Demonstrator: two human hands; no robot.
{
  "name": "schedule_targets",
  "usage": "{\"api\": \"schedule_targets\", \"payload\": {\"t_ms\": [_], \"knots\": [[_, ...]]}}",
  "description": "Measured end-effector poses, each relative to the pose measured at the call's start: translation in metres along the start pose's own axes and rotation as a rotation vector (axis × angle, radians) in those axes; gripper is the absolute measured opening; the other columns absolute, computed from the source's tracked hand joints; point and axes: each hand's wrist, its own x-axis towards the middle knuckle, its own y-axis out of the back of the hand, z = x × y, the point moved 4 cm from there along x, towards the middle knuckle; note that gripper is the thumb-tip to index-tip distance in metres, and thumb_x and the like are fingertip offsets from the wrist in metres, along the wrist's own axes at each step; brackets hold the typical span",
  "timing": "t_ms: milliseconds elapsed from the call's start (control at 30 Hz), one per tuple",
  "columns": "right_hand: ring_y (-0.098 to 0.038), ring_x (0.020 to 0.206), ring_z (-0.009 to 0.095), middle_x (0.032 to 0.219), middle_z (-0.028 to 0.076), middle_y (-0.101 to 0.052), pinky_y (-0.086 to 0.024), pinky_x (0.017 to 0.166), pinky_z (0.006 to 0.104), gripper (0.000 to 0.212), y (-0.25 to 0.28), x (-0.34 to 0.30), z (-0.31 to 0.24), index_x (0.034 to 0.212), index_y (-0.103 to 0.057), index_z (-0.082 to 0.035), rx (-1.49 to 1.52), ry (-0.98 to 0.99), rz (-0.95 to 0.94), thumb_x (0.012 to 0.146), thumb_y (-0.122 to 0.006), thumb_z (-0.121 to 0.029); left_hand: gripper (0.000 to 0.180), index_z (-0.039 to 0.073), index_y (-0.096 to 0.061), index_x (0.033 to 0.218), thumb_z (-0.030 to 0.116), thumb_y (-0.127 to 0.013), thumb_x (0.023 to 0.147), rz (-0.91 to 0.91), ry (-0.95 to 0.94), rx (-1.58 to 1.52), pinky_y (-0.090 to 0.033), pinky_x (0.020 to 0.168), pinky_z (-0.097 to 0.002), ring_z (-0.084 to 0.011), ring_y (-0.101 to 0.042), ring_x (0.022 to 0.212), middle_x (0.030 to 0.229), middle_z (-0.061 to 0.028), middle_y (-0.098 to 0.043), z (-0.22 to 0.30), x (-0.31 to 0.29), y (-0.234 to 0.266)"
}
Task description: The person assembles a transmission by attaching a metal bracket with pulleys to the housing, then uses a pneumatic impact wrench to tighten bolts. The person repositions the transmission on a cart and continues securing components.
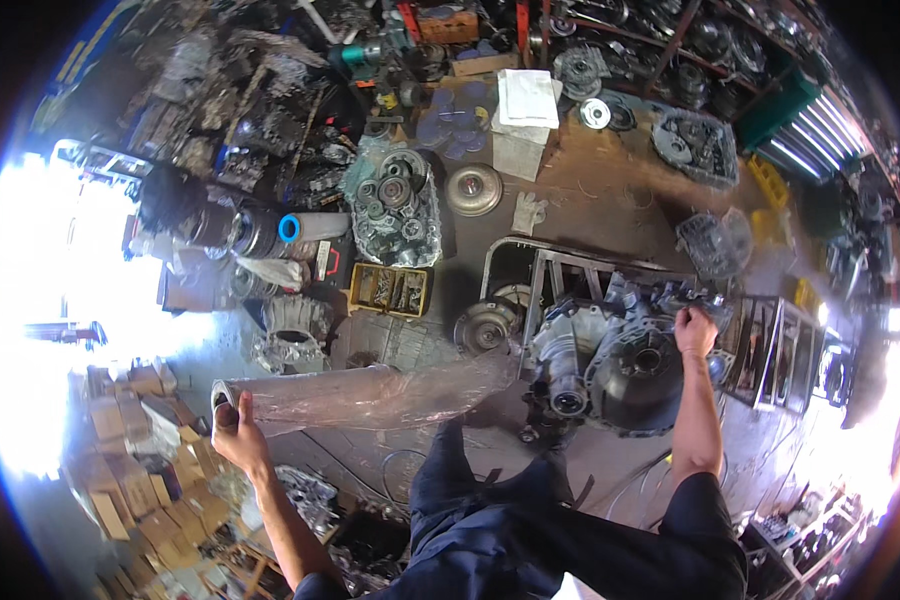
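My left hand [236, 437] is wrapped round the end of a roll of clear plastic film [310, 400], held out to the left. From the roll a loose, wrinkled sheet of film [440, 388] stretches right as far as the gearbox [645, 365]. This gearbox is a grey metal unit with a wide round bell housing, resting on a metal frame [560, 268] in front of my legs. At its right end my right hand [695, 330] is closed in a fist against the top edge. What those fingers grip is hidden.
Behind the frame stands a workbench [620, 200] with a tray of gears [395, 205], a round metal disc [474, 189] and a glove [528, 212]. A yellow bin of small parts [390, 290] sits left. Cardboard boxes [150, 490] pile up at lower left; cables [400, 465] cross the floor.
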Motion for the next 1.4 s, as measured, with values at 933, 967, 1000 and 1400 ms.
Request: {"api": "schedule_targets", "payload": {"t_ms": [933,967,1000,1400], "knots": [[-0.066,0.077,0.031,0.076,0.01,-0.065,-0.055,0.069,0.0434,0.016,0.02,0.008,-0.013,0.066,-0.065,-0.008,0.098,-0.135,-0.076,0.075,-0.066,-0.022,0.042,-0.008,-0.073,0.087,0.029,-0.089,0.075,-0.083,-0.491,-0.591,-0.05,0.065,-0.034,-0.0187,-0.061,0.069,0.082,-0.013,-0.072,0.456,0.251,-0.192],[-0.066,0.076,0.031,0.077,0.009,-0.065,-0.055,0.067,0.0433,0.015,0.021,0.009,-0.013,0.065,-0.063,-0.009,0.103,-0.135,-0.063,0.073,-0.067,-0.021,0.038,-0.007,-0.073,0.084,0.027,-0.088,0.076,-0.082,-0.47,-0.55,-0.049,0.065,-0.0347,-0.0181,-0.06,0.068,0.081,-0.0122,-0.071,0.478,0.248,-0.218],[-0.066,0.076,0.03,0.077,0.007,-0.065,-0.055,0.066,0.0431,0.015,0.022,0.009,-0.014,0.064,-0.062,-0.009,0.106,-0.142,-0.064,0.072,-0.068,-0.02,0.038,-0.007,-0.072,0.082,0.027,-0.087,0.077,-0.11,-0.499,-0.633,-0.047,0.062,-0.0334,-0.0163,-0.057,0.066,0.077,-0.0091,-0.07,0.5,0.24,-0.249],[-0.056,0.064,0.03,0.066,0.008,-0.052,-0.05,0.058,0.0413,0.016,0.019,0.022,-0.013,0.062,-0.054,-0.009,0.062,-0.192,-0.123,0.066,-0.069,-0.013,0.041,0.001,-0.071,0.091,0.038,-0.083,0.08,-0.846,-1.008,-0.476,-0.05,0.066,-0.0379,-0.0247,-0.064,0.065,0.075,-0.0188,-0.069,0.75,0.024,-0.687]]}}
